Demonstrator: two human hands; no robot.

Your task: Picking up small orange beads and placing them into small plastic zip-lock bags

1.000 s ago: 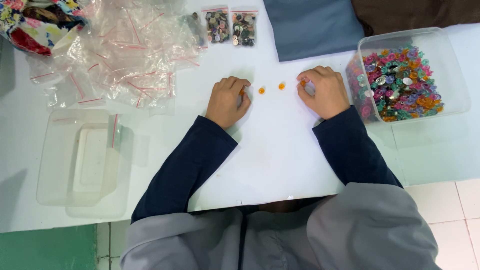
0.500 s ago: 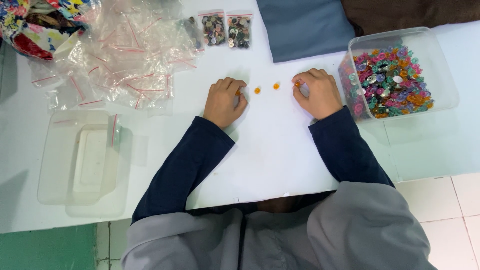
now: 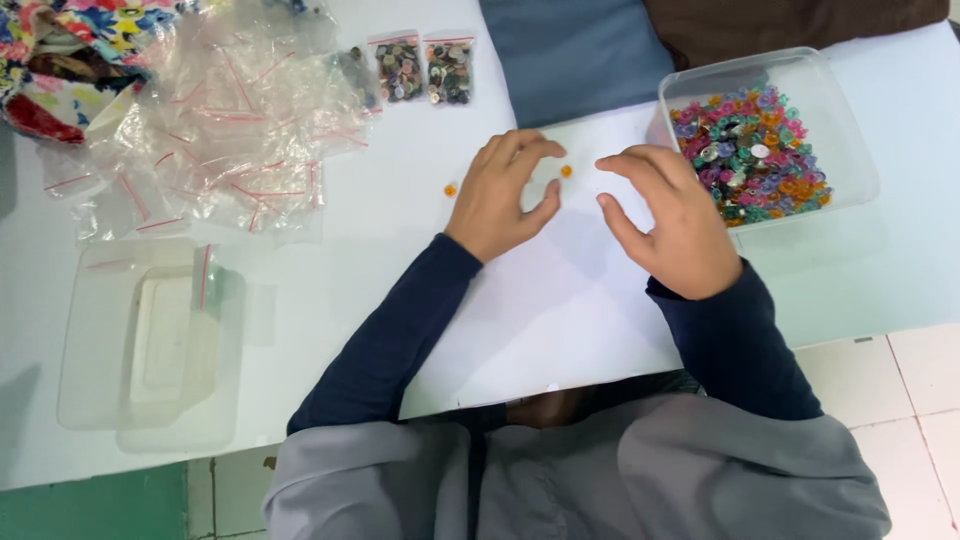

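A white table (image 3: pixel 400 215) stood over pale floor tiles, its far edge cut off by the view. Whether either hand pinched anything could not be made out, the fingertips being too small to read. The left hand (image 3: pixel 505 195) lay loosely curled on the table, thumb apart from the fingers, apparently holding nothing. The right hand (image 3: pixel 670 220) rested just beside it, thumb and forefinger spread. One orange bead (image 3: pixel 565 171) lay between the hands, close to the left fingertips; being round, it showed no long axis. Another orange bead (image 3: pixel 450 189) sat just left of the left hand. A clear tub of coloured beads (image 3: pixel 750 150) stood beyond the right hand.
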